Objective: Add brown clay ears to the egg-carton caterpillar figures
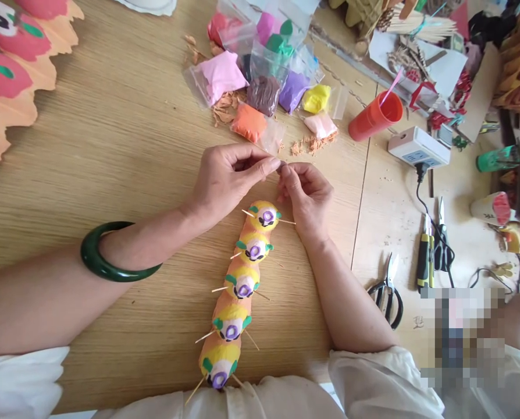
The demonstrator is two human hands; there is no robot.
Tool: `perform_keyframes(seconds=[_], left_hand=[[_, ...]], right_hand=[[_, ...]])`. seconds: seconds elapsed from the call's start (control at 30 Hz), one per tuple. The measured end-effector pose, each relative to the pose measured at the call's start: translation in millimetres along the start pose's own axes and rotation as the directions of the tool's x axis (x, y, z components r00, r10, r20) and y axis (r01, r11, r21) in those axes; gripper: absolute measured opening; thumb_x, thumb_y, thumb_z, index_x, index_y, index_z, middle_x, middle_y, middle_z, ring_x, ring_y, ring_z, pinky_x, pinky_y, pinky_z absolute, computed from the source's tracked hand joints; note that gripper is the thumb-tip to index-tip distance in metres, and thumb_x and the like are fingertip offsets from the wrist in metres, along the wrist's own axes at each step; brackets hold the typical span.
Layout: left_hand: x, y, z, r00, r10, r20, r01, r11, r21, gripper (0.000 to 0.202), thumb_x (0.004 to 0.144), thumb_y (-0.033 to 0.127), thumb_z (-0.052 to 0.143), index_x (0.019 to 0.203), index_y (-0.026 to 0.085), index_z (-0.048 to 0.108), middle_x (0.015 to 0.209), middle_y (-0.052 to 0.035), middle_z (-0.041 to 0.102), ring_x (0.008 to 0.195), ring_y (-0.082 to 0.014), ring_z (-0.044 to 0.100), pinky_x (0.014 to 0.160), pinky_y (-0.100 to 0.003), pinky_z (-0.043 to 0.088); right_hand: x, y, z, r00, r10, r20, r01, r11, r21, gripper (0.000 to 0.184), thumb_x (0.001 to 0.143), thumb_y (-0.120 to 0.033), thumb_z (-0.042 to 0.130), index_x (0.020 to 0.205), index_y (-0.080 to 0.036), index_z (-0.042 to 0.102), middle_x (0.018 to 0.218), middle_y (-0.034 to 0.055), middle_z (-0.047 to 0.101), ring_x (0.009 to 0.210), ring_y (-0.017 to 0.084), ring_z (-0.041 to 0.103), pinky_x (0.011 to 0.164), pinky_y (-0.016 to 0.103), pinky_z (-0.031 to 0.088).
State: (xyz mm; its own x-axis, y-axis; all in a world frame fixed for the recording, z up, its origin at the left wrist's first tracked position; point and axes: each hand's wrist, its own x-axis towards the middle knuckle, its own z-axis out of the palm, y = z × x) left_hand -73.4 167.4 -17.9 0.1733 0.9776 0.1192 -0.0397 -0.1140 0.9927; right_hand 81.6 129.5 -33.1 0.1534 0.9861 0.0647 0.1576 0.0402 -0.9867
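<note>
A yellow and orange clay caterpillar [238, 291] lies on the wooden table [124, 145], made of several round segments with purple and white spots, green bits and toothpick legs. Just beyond its far end, my left hand [227, 177] and my right hand [306, 192] meet fingertip to fingertip. Both are closed in a pinch on a tiny piece that I cannot make out. A dark green bangle [107, 259] circles my left wrist.
Bags of coloured clay [264, 75] lie at the back. An orange cup [376, 116], a power strip [419, 146], scissors [388, 291] and other tools [432, 250] sit to the right. Paper decorations [11, 64] lie at the far left.
</note>
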Motion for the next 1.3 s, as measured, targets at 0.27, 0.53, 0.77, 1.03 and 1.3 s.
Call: perform_keyframes(seconds=[0.27, 0.53, 0.77, 1.03, 1.3], left_hand=[[3, -6, -0.1, 0.999, 0.051, 0.015, -0.052, 0.998, 0.019, 0.031, 0.088, 0.043, 0.074, 0.065, 0.022, 0.073, 0.062, -0.0007, 0.064, 0.056, -0.0125, 0.051, 0.055, -0.028, 0.041], [1, 1, -4.0, 0.995, -0.011, 0.099, -0.014, 0.969, 0.246, 0.032, 0.097, 0.038, 0.059, 0.086, 0.017, 0.08, 0.066, -0.0018, 0.065, 0.063, -0.0129, 0.054, 0.061, -0.026, 0.042], [3, -1, -4.1, 0.99, -0.009, 0.143, -0.035, 0.952, 0.303, 0.029, 0.095, 0.032, 0.061, 0.083, 0.016, 0.081, 0.063, -0.0016, 0.066, 0.059, -0.0119, 0.054, 0.061, -0.027, 0.041], [4, -4, -2.5, 0.988, 0.015, 0.153, -0.062, 0.95, 0.307, 0.031, 0.096, 0.03, 0.059, 0.082, 0.014, 0.082, 0.063, -0.0022, 0.066, 0.059, -0.0119, 0.054, 0.062, -0.027, 0.041], [4, -1, -2.6, 0.987, -0.003, 0.163, -0.046, 0.953, 0.299, 0.028, 0.096, 0.025, 0.059, 0.082, 0.013, 0.08, 0.065, -0.0018, 0.066, 0.061, -0.0114, 0.054, 0.064, -0.027, 0.043]], right_hand=[[3, 8, 0, 0.999, -0.031, 0.02, 0.032, 0.999, -0.024, 0.045, 0.092, -0.069, 0.065, 0.089, -0.025, 0.063, 0.073, -0.0027, 0.058, 0.058, 0.01, 0.053, 0.052, 0.025, 0.05], [1, -31, -25, 0.998, 0.039, -0.059, -0.045, 0.994, -0.097, 0.044, 0.092, -0.067, 0.068, 0.083, -0.024, 0.067, 0.075, -0.0005, 0.06, 0.06, 0.009, 0.053, 0.051, 0.024, 0.052], [-41, -71, -46, 0.987, 0.161, -0.026, -0.163, 0.977, -0.138, 0.028, 0.086, -0.045, 0.081, 0.075, -0.021, 0.073, 0.067, -0.0021, 0.065, 0.053, 0.007, 0.051, 0.045, 0.022, 0.047], [-60, -76, -41, 0.972, 0.234, -0.019, -0.229, 0.927, -0.296, 0.022, 0.085, -0.038, 0.077, 0.075, -0.019, 0.074, 0.067, -0.0004, 0.067, 0.055, 0.006, 0.053, 0.045, 0.02, 0.047], [-61, -78, -38, 0.969, 0.246, -0.003, -0.229, 0.897, -0.378, 0.023, 0.084, -0.035, 0.075, 0.07, -0.018, 0.071, 0.069, 0.0001, 0.069, 0.052, 0.006, 0.052, 0.043, 0.02, 0.046]])
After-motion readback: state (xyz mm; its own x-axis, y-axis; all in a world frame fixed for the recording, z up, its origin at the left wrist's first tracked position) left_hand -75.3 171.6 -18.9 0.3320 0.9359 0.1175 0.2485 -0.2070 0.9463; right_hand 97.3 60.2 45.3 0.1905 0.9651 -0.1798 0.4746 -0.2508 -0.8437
